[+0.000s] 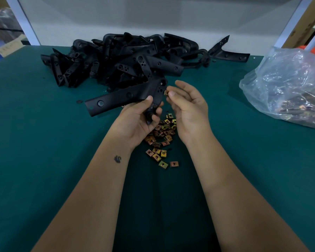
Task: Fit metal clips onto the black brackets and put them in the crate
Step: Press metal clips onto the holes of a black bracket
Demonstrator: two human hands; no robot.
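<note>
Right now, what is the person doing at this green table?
A person is fitting clips to brackets. The left hand grips a black bracket, and the right hand pinches one metal clip close to the bracket's end, not yet pushed on. Loose clips lie on the green table under the hands, a pile of brackets sits behind, and a plastic bag lies at right.

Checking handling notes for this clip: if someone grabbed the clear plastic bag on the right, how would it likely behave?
The clear plastic bag looks thin and crinkled, so it is probably floppy and would sag. The metal clips pooled at its bottom likely make it bottom-heavy and prone to shifting.
</note>
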